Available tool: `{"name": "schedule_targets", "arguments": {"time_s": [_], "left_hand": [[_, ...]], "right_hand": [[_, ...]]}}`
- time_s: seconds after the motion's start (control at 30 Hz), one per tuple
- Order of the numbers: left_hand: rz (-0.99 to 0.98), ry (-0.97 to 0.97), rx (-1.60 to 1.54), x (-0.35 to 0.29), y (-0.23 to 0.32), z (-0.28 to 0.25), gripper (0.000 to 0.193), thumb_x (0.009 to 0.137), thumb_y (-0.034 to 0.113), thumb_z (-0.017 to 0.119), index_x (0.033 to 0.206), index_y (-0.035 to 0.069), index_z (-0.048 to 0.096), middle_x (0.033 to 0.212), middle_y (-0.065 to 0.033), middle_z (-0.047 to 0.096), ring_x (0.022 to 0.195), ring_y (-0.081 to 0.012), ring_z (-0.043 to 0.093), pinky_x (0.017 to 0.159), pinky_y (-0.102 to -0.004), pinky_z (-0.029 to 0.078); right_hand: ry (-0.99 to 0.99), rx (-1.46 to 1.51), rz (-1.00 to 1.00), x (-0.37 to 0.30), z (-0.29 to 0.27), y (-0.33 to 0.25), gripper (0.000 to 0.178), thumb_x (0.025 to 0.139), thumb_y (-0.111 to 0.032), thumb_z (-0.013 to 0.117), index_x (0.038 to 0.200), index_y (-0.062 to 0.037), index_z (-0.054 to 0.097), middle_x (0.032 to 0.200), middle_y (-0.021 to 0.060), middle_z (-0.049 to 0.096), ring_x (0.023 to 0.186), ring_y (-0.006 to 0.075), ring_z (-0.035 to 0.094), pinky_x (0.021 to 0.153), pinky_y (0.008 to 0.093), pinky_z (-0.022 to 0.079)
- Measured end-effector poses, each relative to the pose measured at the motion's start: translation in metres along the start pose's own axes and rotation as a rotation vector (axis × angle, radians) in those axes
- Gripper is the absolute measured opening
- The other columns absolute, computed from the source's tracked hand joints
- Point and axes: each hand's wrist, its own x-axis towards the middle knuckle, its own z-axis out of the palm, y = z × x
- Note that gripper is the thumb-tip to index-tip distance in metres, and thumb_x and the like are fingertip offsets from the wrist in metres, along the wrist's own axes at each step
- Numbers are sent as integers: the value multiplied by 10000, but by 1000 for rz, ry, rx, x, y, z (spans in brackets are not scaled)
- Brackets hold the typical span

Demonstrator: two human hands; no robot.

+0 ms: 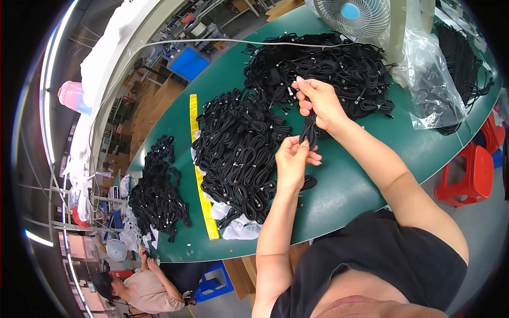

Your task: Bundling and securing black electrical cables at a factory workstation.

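Observation:
My left hand (292,159) pinches a coiled black cable (309,130) by its lower loops, above the green table. Just above it, my right hand (321,102) is closed around the upper part of the same coil, thumb and forefinger pressed together at the tip. Whatever small piece lies between those fingertips is too small to make out. Left of my hands lies a large heap of coiled black cables (236,153) with silvery connector ends. Beyond my right hand spreads another pile of black cables (339,66), looser and more tangled.
A yellow strip (202,175) runs along the left side of the coiled heap. Further left lies a smaller cable pile (159,185), near a seated co-worker (148,289). A fan (352,13), a clear plastic bag (432,79) and red stools (469,175) stand around the green table (350,180).

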Motion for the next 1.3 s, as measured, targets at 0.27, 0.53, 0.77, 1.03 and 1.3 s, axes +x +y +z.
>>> {"name": "schedule_targets", "arguments": {"time_s": [0.27,0.53,0.77,1.03,1.3], "left_hand": [[-7,-161,-178,-24,0,-17,324,918,256,463,1107,-6,438,1044,-173,567,872,-241,616,758,-370,513],[-134,120,-289,-48,-21,-5,643,870,615,263,823,5,463,554,-63,443,379,-130,349,359,-254,284],[-163,322,-172,-52,-13,0,591,900,574,274,736,32,442,470,-4,357,347,-90,290,336,-224,211],[189,417,527,-8,48,-77,395,941,361,397,791,33,558,563,10,480,424,-60,380,391,-193,301],[522,739,1682,43,70,-161,305,845,305,559,927,13,595,898,-165,600,845,-353,546,761,-422,435]], "right_hand": [[-283,-101,178,-13,5,2,273,915,-268,497,887,1,538,602,-3,452,409,30,325,350,183,280],[-335,-263,211,-57,33,33,338,922,-300,480,845,23,541,558,14,467,403,51,357,361,205,315],[-447,-251,190,-60,31,35,353,931,-313,455,885,25,549,613,35,510,442,71,433,420,216,389],[-159,-465,-289,-10,4,4,337,932,-275,453,1069,15,560,920,65,595,824,118,549,737,253,450],[-62,-489,-247,-5,-1,-11,210,905,-149,496,1019,5,582,851,27,592,704,70,531,644,208,436]]}}
